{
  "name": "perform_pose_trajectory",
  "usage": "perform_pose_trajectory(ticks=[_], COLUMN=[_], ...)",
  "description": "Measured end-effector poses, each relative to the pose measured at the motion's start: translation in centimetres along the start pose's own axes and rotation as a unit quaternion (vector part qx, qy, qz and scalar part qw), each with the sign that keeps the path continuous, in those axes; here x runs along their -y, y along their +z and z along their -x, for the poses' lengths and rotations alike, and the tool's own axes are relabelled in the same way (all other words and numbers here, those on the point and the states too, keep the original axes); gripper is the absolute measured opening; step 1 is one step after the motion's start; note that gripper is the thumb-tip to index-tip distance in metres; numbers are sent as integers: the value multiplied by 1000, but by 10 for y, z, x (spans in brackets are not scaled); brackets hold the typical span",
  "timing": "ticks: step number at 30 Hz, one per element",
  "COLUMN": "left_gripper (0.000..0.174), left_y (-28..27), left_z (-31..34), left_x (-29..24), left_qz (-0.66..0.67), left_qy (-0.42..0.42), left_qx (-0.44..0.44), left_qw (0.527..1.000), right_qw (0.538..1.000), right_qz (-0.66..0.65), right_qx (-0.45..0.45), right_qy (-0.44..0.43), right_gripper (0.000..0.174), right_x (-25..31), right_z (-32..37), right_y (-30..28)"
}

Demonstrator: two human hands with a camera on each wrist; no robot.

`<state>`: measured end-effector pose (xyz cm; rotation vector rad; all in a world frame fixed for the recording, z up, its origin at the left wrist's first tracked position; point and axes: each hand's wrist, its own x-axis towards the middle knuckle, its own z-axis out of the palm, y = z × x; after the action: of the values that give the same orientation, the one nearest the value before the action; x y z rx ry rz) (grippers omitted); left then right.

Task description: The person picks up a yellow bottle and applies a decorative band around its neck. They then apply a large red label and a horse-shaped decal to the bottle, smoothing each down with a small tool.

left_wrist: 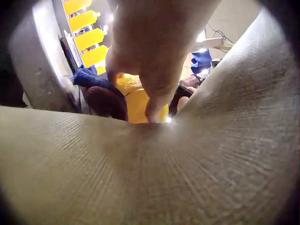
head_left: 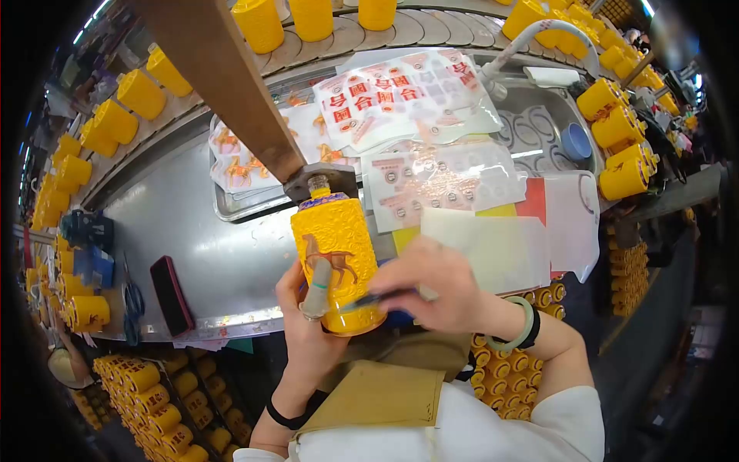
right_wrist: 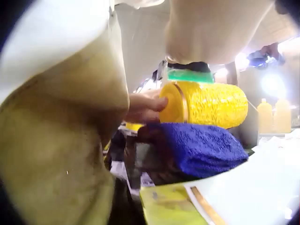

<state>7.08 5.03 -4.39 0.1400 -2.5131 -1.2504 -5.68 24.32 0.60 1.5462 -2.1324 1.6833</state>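
A yellow, cylindrical ceramic bottle, embossed with scrollwork and bearing a brown horse decal, lies sideways above a fuzzy blue towel pad at the steel tabletop edge. The left hand grip wraps its base. The right hand pinches a thin dark stylus against its lower side.

Bottle: centre, at the near edge of the table, over a cloth pad, neck under a clamp. Left hand grips its left side; right hand, to its right, holds a tool against it. Tray behind, label sheets in it, cup at its right end. Phone and scissors at left. Conveyor behind the tray.
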Motion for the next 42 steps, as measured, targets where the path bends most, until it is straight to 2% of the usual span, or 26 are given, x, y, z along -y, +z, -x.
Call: perform_pose_trajectory(ticks=[1, 2, 5, 6, 7, 9, 11, 13, 14, 20, 25, 27, 29, 30, 31, 33, 35, 36, 37, 39, 42], left_gripper=[102, 104, 104, 104, 104, 104, 105, 104, 104, 100, 102, 103, 104, 103, 106, 109, 110, 112, 112, 115, 119], left_y=[2, 1, 1, 0, 0, -3, -8, -5, -5, -2, -2, 1, 4, 7, 5, 9, 12, 12, 10, 4, 5], left_z=[-4, -6, -1, 0, 0, -1, -3, -2, -1, 2, 6, 6, 7, 6, 6, 3, 2, 2, 3, 3, -1], left_x=[-1, -8, 3, 2, 1, -5, -15, -15, -13, -4, -1, 2, 6, 3, 2, -5, -2, 1, 1, 0, -3], left_qz=[-15, 25, 29, 29, 36, 43, -61, -52, -45, 17, 0, -4, 11, 46, 20, 109, 119, 124, 124, 25, 50], left_qy=[14, -18, -17, -16, -26, -35, 22, 13, 5, -13, -16, -4, -36, -39, -33, -41, -32, -28, -29, -23, -31], left_qx=[-28, -42, -53, -54, -56, -58, -59, -61, -66, -70, -75, -56, -69, -81, -67, -66, -64, -70, -66, -50, -50], left_qw=[999, 999, 998, 998, 997, 997, 996, 997, 997, 997, 997, 998, 997, 995, 997, 991, 990, 989, 990, 998, 997], right_qw=[986, 976, 957, 944, 945, 962, 964, 965, 965, 962, 957, 961, 951, 952, 955, 945, 923, 912, 911, 864, 778], right_qz=[-67, -82, -137, -168, -168, -96, -61, 4, 23, 62, 109, 143, 164, 152, 137, 138, 195, 251, 250, 326, 392], right_qx=[-48, -77, -120, -104, -104, -48, -38, -16, -19, -10, 14, 25, 16, 20, 26, 21, -2, -25, -26, -41, -125], right_qy=[145, 186, 224, 263, 262, 253, 257, 261, 261, 265, 269, 237, 262, 263, 261, 295, 333, 323, 326, 382, 474], right_gripper=[20, 18, 24, 28, 28, 32, 34, 38, 29, 14, 10, 9, 11, 17, 24, 28, 26, 15, 15, 22, 24], right_x=[0, 3, -5, -5, -4, 0, 4, 7, 5, -7, -22, -27, -22, -26, -28, -27, -38, -45, -43, -39, -47], right_z=[2, 2, 12, 17, 19, 21, 23, 25, 28, 34, 22, 21, 22, 28, 33, 42, 65, 81, 90, 107, 162], right_y=[-3, -7, -11, -14, -18, -25, -29, -32, -31, -43, -50, -55, -58, -57, -58, -68, -79, -85, -94, -119, -172])
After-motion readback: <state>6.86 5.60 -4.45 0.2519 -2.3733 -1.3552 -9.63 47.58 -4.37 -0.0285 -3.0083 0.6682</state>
